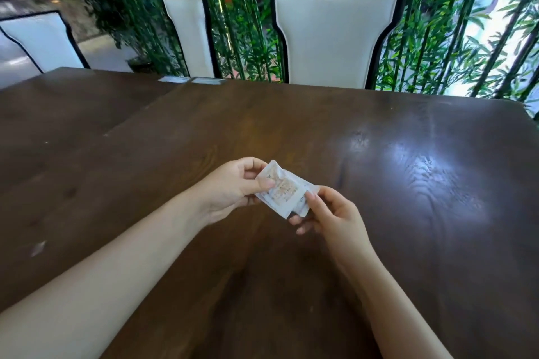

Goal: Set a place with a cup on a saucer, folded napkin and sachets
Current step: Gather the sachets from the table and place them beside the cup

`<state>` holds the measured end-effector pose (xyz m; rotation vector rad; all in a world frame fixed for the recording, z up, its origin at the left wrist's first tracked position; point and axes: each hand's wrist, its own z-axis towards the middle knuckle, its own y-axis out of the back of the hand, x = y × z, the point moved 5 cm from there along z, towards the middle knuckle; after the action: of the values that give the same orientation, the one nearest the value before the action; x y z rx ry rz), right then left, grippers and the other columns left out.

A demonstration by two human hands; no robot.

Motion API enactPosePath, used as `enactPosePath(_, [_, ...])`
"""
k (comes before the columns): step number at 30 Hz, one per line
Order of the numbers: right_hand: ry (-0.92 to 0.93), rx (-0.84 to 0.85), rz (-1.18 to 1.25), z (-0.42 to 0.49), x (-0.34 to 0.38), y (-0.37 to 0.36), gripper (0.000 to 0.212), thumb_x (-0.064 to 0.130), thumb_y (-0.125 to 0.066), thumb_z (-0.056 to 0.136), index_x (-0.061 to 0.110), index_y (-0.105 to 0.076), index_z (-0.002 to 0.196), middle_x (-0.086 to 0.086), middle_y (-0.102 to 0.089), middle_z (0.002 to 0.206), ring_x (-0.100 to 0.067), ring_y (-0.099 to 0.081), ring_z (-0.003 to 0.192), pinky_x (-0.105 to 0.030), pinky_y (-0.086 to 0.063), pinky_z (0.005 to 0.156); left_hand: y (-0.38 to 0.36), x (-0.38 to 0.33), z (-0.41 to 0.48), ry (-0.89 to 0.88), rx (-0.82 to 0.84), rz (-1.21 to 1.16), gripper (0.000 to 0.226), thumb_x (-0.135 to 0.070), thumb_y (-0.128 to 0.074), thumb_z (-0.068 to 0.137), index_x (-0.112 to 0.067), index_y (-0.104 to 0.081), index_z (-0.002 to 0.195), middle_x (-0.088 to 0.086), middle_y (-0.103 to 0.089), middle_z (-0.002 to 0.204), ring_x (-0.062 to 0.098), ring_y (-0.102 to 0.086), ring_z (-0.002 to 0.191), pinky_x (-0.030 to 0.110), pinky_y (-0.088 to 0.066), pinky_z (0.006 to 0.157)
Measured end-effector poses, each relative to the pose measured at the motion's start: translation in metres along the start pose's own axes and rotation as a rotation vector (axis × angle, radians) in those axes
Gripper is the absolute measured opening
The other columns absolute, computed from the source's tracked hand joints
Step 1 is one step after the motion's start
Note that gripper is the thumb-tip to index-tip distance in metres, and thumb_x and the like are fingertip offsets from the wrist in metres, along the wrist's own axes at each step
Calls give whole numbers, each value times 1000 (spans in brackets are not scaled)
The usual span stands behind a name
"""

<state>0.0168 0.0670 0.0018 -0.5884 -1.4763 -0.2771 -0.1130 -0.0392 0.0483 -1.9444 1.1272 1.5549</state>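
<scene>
Above the middle of the dark wooden table (379,183) I hold a small stack of white sachets (284,191) with pale orange print. My left hand (233,186) pinches their left end between thumb and fingers. My right hand (329,213) grips their right end with the thumb on top. The sachets overlap, so how many there are is unclear. No cup, saucer or napkin is in view.
A white-cushioned, black-framed chair (335,38) stands behind the table's far edge, with a narrower one (191,35) to its left and another (40,41) at far left. A screen of green bamboo plants (452,38) lies behind them. Two small white items (191,79) lie at the table's far edge.
</scene>
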Motion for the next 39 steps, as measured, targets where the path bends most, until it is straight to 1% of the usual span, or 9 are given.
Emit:
enactPosePath(6, [-4, 4, -47, -26, 24, -25, 17, 17, -56, 91, 17, -72, 88, 2, -68, 67, -5, -56, 54, -15, -47, 50, 39, -9, -60, -36, 1, 70, 14, -11, -68, 81, -17, -65, 94, 3, -73, 95, 15, -68, 95, 30, -54, 82])
enactPosePath(11, [41, 98, -276, -66, 85, -63, 14, 28, -61, 87, 28, -74, 85, 9, -68, 65, 2, -48, 52, -11, -42, 50, 58, -40, -131, -115, 19, 234, 13, -9, -68, 82, -15, -66, 92, 5, -72, 98, 17, -67, 96, 35, -53, 87])
enactPosePath(17, [151, 236, -449, -115, 176, -130, 14, 29, -66, 84, 20, -71, 75, -7, -68, 63, -4, -53, 53, -13, -45, 50, 68, -110, -222, -272, 32, 332, 17, -13, -73, 78, -15, -67, 94, 1, -72, 96, 11, -68, 88, 22, -55, 76])
enactPosePath(23, [171, 243, -431, -154, 246, -164, 28, 35, -60, 87, 22, -71, 64, 5, -58, 53, -8, -48, 52, -19, -42, 55, 74, -167, -296, -354, 26, 380, 21, -10, -74, 78, -17, -63, 93, -9, -75, 89, 5, -67, 83, 16, -53, 69])
enactPosePath(27, [214, 227, -407, -180, 279, -181, 34, 39, -58, 87, 12, -67, 70, -2, -58, 61, -8, -48, 54, -19, -41, 54, 73, -190, -331, -385, -21, 371, 37, -13, -76, 76, -32, -56, 102, 0, -73, 100, 16, -67, 96, 29, -53, 82])
enactPosePath(30, [241, 241, -365, -203, 292, -185, 37, 44, -56, 86, 9, -68, 83, 3, -60, 66, -6, -51, 59, -22, -44, 61, 75, -201, -356, -416, -84, 387, 39, -15, -76, 75, -37, -60, 104, -5, -72, 99, 12, -66, 97, 23, -50, 80])
enactPosePath(32, [272, 307, -458, -220, 293, -188, 24, 42, -61, 84, 19, -66, 86, 8, -62, 68, -4, -52, 62, -22, -43, 63, 78, -205, -371, -456, -173, 401, 31, -14, -77, 75, -31, -67, 98, -9, -73, 97, 8, -66, 96, 20, -49, 78])
enactPosePath(35, [293, 366, -554, -236, 285, -195, 15, 29, -70, 80, 19, -67, 92, -7, -70, 78, -7, -55, 62, -24, -42, 60, 77, -202, -388, -518, -247, 372, 27, -10, -76, 75, -28, -69, 94, -7, -72, 97, 6, -65, 94, 23, -52, 82])
enactPosePath(39, [493, 199, -620, -233, 285, -210, 16, 19, -72, 79, 28, -60, 72, 8, -60, 56, -2, -51, 46, -16, -41, 48, 80, -185, -399, -544, -288, 165, 28, -6, -72, 78, -26, -67, 98, -6, -71, 101, 3, -65, 95, 16, -52, 79])
